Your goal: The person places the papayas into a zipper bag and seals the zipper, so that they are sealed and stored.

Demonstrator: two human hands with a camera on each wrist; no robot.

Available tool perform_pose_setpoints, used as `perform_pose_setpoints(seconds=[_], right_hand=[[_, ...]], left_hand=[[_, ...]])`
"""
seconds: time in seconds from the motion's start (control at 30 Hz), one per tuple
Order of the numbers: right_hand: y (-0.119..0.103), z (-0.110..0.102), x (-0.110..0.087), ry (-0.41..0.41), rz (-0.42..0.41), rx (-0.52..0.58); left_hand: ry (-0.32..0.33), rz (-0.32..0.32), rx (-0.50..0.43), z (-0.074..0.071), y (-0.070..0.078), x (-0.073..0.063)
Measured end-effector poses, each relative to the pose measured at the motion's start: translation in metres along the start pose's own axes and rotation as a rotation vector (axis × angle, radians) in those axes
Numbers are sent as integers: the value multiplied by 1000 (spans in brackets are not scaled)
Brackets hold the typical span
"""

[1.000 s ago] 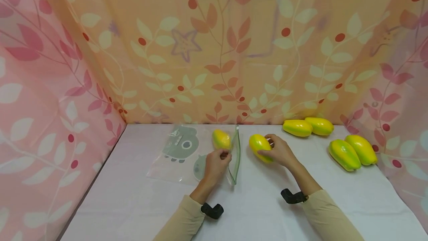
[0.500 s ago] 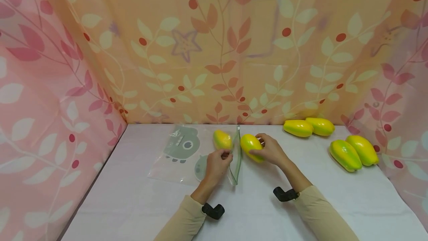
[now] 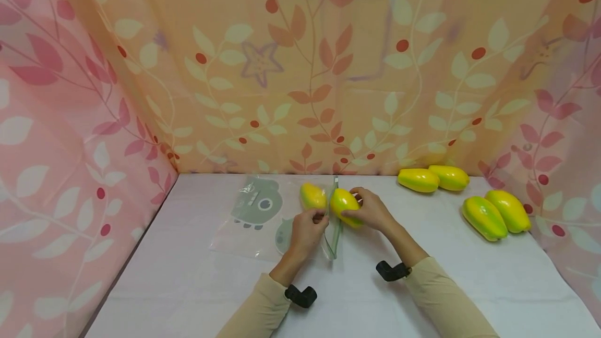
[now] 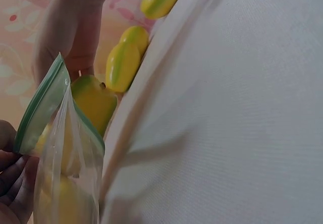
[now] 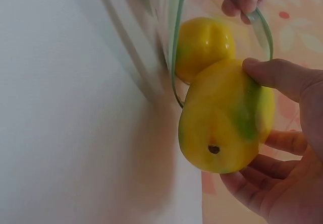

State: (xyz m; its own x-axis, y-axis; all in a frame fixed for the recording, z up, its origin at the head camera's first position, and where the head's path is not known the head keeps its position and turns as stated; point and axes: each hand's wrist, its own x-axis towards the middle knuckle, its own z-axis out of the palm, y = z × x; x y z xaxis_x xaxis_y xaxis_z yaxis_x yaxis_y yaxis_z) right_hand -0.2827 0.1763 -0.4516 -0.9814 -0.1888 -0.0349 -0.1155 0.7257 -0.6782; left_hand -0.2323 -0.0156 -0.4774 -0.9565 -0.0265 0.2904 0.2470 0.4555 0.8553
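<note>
We see the right hand point(image 3: 373, 212) grasping a held fruit point(image 3: 343, 205), yellow with green patches, thumb on one side and fingers curled round the other. That fruit is right at the open mouth of a clear bag point(image 3: 257, 207) — we cannot tell how much of its far end is inside. The left hand point(image 3: 306, 231) pinches the bag near its green zip edge point(image 3: 335, 244), and the right wrist view shows the two green strips standing apart there. Inside the bag, just past the mouth, we find a bagged fruit point(image 3: 311, 195) of the same kind; the bag, printed with grey-green cartoon creatures, lies to the left on a white-covered table point(image 3: 159, 296).

Four more such fruits lie to the right, well apart from the bag, in two pairs: a back pair point(image 3: 417, 180) by the orange leaf-patterned cloth point(image 3: 300, 67), and a side pair point(image 3: 483, 218) near the pink cloth point(image 3: 570, 171). On each wrist we notice a black device point(image 3: 301, 297), just beyond a beige sleeve point(image 3: 258, 306).
</note>
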Motion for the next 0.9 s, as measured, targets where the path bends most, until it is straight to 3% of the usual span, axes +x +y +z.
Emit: perform_pose_setpoints(seconds=[0.33,0.57,0.9], right_hand=[[-11,13,6,-17,-17,1],[-16,22,12,-15,-50,6],[-19,31,15,-59,-63,-2]], left_hand=[[-37,-16,36,-1,1,-2],[-49,17,28,-1,0,-3],[-36,12,7,-1,-2,-3]])
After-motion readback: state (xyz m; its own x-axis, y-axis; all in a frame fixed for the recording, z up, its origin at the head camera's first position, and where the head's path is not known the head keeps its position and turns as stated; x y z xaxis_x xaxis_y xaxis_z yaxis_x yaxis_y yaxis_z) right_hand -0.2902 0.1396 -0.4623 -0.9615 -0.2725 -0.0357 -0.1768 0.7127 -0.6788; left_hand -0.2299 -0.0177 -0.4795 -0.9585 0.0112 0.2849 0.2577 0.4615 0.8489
